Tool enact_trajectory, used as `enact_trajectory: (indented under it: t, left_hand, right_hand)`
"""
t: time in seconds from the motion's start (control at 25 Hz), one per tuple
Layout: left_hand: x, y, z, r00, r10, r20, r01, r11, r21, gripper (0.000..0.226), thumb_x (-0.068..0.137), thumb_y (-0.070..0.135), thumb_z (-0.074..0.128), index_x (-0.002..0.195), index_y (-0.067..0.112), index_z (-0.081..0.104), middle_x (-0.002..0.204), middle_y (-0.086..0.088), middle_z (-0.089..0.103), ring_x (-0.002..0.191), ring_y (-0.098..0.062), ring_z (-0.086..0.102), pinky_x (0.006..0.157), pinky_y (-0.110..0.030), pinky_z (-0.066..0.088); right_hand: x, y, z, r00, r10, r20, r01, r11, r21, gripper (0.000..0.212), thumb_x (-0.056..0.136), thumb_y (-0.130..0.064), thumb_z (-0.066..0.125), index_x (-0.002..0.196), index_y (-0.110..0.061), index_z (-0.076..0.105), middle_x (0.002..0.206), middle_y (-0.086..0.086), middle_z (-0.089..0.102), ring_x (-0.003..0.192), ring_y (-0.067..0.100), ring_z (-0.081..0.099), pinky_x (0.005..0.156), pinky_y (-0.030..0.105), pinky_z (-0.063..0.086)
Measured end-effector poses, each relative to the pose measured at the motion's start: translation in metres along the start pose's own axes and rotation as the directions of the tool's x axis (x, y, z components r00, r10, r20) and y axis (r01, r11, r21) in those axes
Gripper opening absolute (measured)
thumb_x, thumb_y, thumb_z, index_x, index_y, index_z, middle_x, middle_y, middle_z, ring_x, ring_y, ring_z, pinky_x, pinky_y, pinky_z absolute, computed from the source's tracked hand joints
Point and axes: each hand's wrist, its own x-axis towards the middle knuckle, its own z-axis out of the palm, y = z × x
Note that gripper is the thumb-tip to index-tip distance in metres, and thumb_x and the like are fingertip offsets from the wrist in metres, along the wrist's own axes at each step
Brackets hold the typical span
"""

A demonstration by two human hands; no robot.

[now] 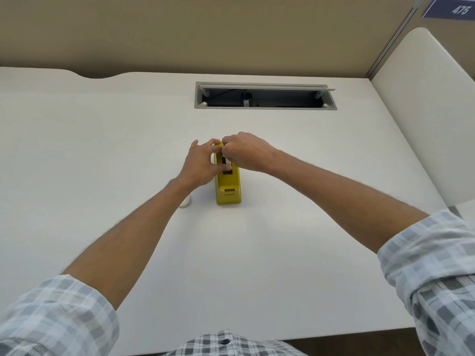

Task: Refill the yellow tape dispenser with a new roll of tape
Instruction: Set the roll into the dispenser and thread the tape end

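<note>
A yellow tape dispenser [228,187] stands near the middle of the white surface [102,150], its cutter end toward the person. The left hand [203,163] cups the dispenser's left side, fingers curled around what may be a white tape roll [227,162] sitting in the well, though the fingers hide most of it. The right hand [244,152] is clenched over the far top end, fingertips pinching there. A small white ring [185,201] lies on the surface beside the left wrist. A cable tray [264,96] sits open beyond.
</note>
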Motion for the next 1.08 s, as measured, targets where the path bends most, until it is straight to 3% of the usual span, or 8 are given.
enact_trajectory:
  t: [0.28, 0.64, 0.88, 1.08]
  left_hand:
    - [-0.0005, 0.0002, -0.0009, 1.000, 0.023, 0.006, -0.023, 1.000, 0.017, 0.037, 0.080, 0.035, 0.075, 0.115, 0.027, 0.068, 0.133, 0.002, 0.059, 0.113, -0.023, 0.056, 0.121, -0.047, 0.010]
    - [0.0011, 0.0000, -0.0013, 1.000, 0.019, 0.009, -0.019, 0.999, 0.047, 0.034, 0.080, 0.035, 0.075, 0.112, 0.024, 0.070, 0.133, 0.002, 0.059, 0.114, -0.025, 0.057, 0.121, -0.047, 0.009]
    - [0.0011, -0.0006, 0.0002, 1.000, 0.019, 0.003, -0.019, 0.998, 0.056, 0.037, 0.081, 0.036, 0.075, 0.114, 0.022, 0.069, 0.131, 0.003, 0.061, 0.115, -0.024, 0.057, 0.121, -0.048, 0.010]
    - [0.0007, -0.0010, -0.0009, 1.000, 0.024, 0.010, -0.024, 0.998, 0.055, 0.036, 0.080, 0.036, 0.076, 0.114, 0.023, 0.069, 0.132, 0.003, 0.061, 0.112, -0.025, 0.059, 0.121, -0.048, 0.009]
  right_hand:
    - [-0.0043, 0.0020, 0.0006, 1.000, 0.008, -0.009, -0.007, 0.999, 0.038, 0.025, 0.102, -0.021, 0.050, 0.102, -0.011, 0.072, 0.103, 0.004, 0.066, 0.084, 0.020, 0.065, 0.070, 0.026, 0.049]
    - [-0.0027, -0.0009, -0.0007, 1.000, -0.008, 0.024, 0.009, 1.000, -0.010, 0.020, 0.099, -0.019, 0.055, 0.102, -0.006, 0.070, 0.103, 0.008, 0.067, 0.076, 0.017, 0.056, 0.064, 0.024, 0.038]
    - [0.0020, -0.0026, -0.0039, 1.000, -0.023, -0.009, 0.023, 1.000, 0.006, 0.017, 0.095, -0.011, 0.061, 0.106, -0.003, 0.070, 0.101, 0.014, 0.070, 0.085, 0.029, 0.068, 0.065, 0.028, 0.039]
    - [-0.0018, -0.0046, -0.0013, 1.000, 0.004, 0.002, -0.004, 1.000, 0.007, 0.019, 0.097, -0.017, 0.058, 0.107, -0.006, 0.070, 0.104, 0.011, 0.068, 0.083, 0.025, 0.066, 0.065, 0.026, 0.042]
